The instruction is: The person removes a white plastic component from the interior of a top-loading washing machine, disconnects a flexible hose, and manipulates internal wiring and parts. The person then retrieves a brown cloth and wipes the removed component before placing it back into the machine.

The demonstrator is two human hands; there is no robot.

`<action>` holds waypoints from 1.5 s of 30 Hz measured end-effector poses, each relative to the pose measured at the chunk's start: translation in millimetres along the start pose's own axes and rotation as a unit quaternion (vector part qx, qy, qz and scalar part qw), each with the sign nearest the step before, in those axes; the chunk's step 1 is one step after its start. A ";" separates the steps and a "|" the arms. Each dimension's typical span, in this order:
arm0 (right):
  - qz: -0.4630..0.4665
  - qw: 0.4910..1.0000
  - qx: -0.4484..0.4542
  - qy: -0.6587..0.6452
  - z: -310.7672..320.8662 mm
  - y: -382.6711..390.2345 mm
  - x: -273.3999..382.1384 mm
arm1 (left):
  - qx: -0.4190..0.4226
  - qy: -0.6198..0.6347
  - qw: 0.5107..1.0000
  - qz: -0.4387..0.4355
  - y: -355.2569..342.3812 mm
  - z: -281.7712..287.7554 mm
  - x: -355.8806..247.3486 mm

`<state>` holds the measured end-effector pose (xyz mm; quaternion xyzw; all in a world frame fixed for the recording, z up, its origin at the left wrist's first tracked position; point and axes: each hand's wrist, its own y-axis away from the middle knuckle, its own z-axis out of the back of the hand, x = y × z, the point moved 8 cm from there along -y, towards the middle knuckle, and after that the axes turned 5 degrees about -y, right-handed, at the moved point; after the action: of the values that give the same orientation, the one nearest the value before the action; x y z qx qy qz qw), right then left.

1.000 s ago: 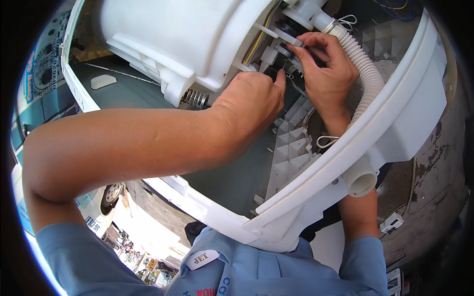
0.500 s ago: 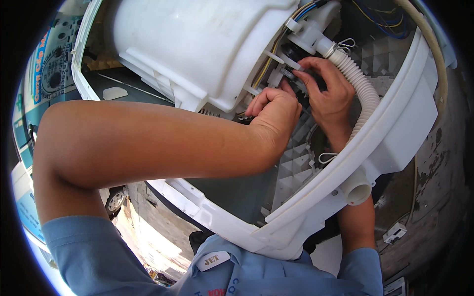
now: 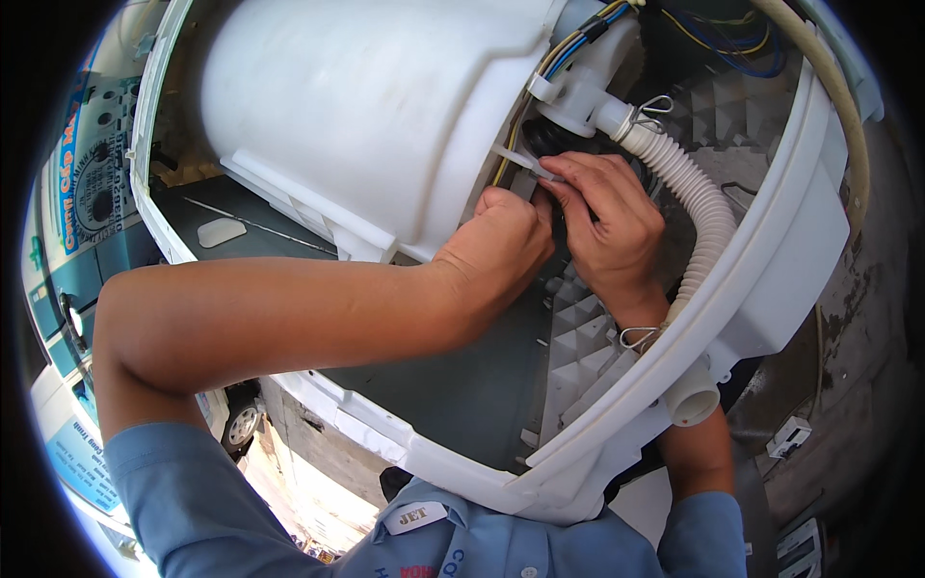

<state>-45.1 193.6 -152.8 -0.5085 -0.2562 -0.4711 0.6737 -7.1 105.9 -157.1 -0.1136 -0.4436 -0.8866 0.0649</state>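
Observation:
A large white plastic tub (image 3: 347, 116) lies on its side inside a white appliance housing (image 3: 790, 212). My left hand (image 3: 496, 236) is curled closed beside the tub's lower mount; what is in its fingers is hidden. My right hand (image 3: 607, 222) pinches at a small white bracket (image 3: 525, 159) below a black round part (image 3: 557, 133). A white fitting (image 3: 578, 96) above it leads into a ribbed drain hose (image 3: 689, 183) with wire clamps. Coloured wires (image 3: 568, 53) run along the tub's edge.
A loose white piece (image 3: 222, 231) and a thin rod (image 3: 258, 225) lie on the dark inner panel at left. A beige hose (image 3: 838, 106) curves over the right rim. A vehicle (image 3: 72, 279) stands beyond at left, and a small white device (image 3: 788, 438) is on the ground at right.
Both hands have moved slightly lower in the picture, staying at the same parts. My left hand's fingers, partly spread half a second ago, are now more curled. The view has shifted.

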 end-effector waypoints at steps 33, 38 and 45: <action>-0.467 0.820 -0.036 -0.328 -24.9 10.0 -62.6 | -0.501 0.237 0.830 0.063 4.3 25.8 163.6; -0.470 0.846 0.035 -0.249 -27.9 13.3 -59.0 | -0.521 0.231 0.820 0.054 9.0 21.9 163.5; -0.187 0.969 0.156 -0.034 -29.0 -0.2 -15.3 | -0.583 0.249 0.773 -0.001 -3.3 16.7 164.0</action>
<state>-55.7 172.5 -175.6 -0.3558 -0.4400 -0.5253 0.6355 -163.7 118.9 -107.4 0.0961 0.1904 -0.9725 0.0934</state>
